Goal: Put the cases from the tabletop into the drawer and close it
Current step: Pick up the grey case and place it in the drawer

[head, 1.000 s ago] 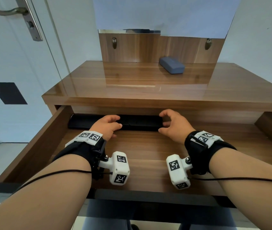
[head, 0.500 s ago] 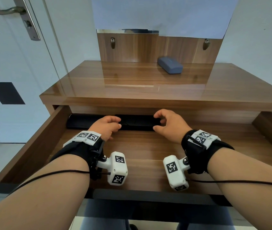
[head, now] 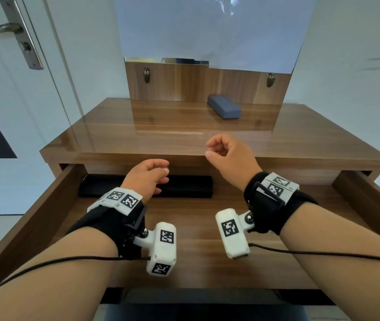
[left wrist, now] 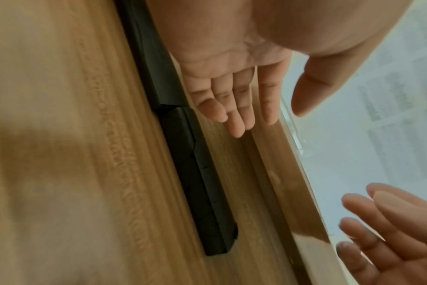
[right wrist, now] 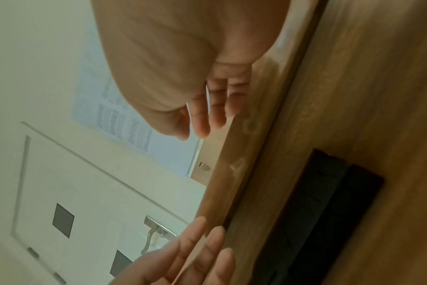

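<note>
Drawer (head: 249,230): pulled out below the tabletop (head: 115,135), wooden floor showing.
Black cases (head: 184,188): two lie end to end along the back of the drawer, touching each other; in the left wrist view the joint between them shows just beside the left hand.
Blue case (head: 224,109): lies flat on the tabletop, far right of centre, near the wooden back panel (head: 184,84), angled to the tabletop edge.
Left hand (head: 146,178): over the back of the drawer, above the black cases; grip loose, fingers relaxed and lightly bent, holding nothing. The left wrist view shows a gap between the fingers (left wrist: 234,115) and the cases.
Right hand (head: 228,156): raised at the front edge of the tabletop, well apart from the blue case; grip loose, fingers curled inward, holding nothing.
Mirror (head: 207,31): above the back panel, covered with pale sheet.
Door (head: 10,135): white, left of the furniture, metal lever handle (head: 1,28).
</note>
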`<action>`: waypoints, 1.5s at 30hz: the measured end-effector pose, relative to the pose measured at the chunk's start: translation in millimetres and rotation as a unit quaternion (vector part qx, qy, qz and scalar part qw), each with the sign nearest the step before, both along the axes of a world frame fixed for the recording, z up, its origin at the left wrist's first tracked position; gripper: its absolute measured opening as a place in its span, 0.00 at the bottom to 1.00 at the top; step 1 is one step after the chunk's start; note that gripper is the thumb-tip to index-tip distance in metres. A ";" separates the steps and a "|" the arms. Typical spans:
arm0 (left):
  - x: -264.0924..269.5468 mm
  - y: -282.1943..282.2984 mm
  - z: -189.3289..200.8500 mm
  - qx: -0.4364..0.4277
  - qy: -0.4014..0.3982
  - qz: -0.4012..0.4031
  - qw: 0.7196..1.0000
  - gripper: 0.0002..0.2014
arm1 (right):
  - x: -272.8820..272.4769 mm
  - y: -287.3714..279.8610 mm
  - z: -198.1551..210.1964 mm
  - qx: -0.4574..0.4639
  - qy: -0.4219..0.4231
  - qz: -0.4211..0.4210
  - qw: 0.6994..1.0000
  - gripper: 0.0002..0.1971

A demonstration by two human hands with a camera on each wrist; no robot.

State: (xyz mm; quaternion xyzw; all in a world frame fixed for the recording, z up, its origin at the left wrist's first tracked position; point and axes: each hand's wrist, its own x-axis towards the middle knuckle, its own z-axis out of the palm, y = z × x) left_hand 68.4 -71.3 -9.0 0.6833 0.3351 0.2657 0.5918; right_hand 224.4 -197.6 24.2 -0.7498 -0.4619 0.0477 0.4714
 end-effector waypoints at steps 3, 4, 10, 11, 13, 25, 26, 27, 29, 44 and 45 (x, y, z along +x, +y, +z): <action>10.6 7.4 12.6 -0.013 -0.019 0.009 1.000 0.08 | 11.6 12.1 17.1 0.021 -0.030 -0.035 0.999 0.04; 14.2 9.9 17.0 -0.009 -0.028 0.013 0.999 0.08 | 17.2 16.6 22.9 0.028 -0.041 -0.050 0.998 0.03; 41.0 22.7 39.5 0.039 -0.089 0.091 0.991 0.10 | 63.0 47.8 49.5 0.032 -0.035 -0.142 0.989 0.09; 45.0 23.1 43.3 0.047 -0.097 0.110 0.988 0.10 | 71.7 52.7 51.2 0.018 -0.023 -0.160 0.987 0.13; 52.5 24.1 49.5 0.081 -0.083 0.124 0.985 0.08 | 90.3 63.7 54.4 -0.046 -0.001 -0.191 0.980 0.21; 85.7 37.7 44.4 0.036 0.018 0.116 0.992 0.08 | 152.0 130.9 57.1 -0.313 -0.046 -0.259 0.913 0.40; 86.5 37.7 43.9 0.034 0.018 0.119 0.992 0.08 | 154.3 135.5 53.9 -0.311 -0.042 -0.258 0.914 0.41; 87.1 36.9 43.9 0.036 0.021 0.120 0.992 0.08 | 157.4 139.7 50.0 -0.308 -0.038 -0.256 0.916 0.41; 86.8 32.9 45.2 0.057 0.029 0.121 0.991 0.08 | 161.7 144.3 45.0 -0.304 -0.028 -0.251 0.919 0.42; 88.6 26.8 48.3 0.110 0.098 0.135 0.980 0.09 | 157.4 122.2 48.7 -0.223 0.002 -0.255 0.941 0.30; 87.9 26.3 48.3 0.112 0.099 0.134 0.980 0.09 | 154.4 116.3 49.6 -0.201 0.008 -0.246 0.948 0.29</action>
